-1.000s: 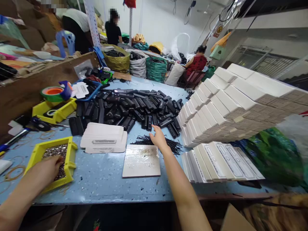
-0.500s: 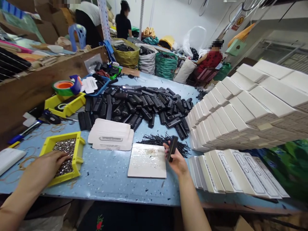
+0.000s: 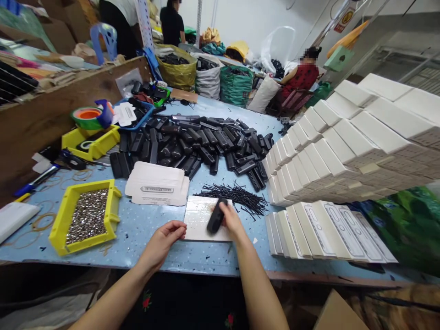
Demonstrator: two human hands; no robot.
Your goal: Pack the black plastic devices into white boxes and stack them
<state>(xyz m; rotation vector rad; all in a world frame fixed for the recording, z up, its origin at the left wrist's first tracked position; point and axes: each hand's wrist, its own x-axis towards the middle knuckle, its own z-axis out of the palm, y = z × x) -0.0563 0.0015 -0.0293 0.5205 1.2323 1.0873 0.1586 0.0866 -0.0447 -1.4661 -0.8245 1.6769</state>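
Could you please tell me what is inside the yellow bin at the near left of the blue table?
The yellow bin is filled with a heap of small shiny metal pieces, too small to identify. They cover the bin's floor completely, so anything beneath them is hidden.

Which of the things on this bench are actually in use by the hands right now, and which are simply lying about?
In use:
right hand holding a black part
left hand at the white tile

Lying about:
yellow bin of small metal pieces
black pins
pile of black parts
white boxes
tape roll
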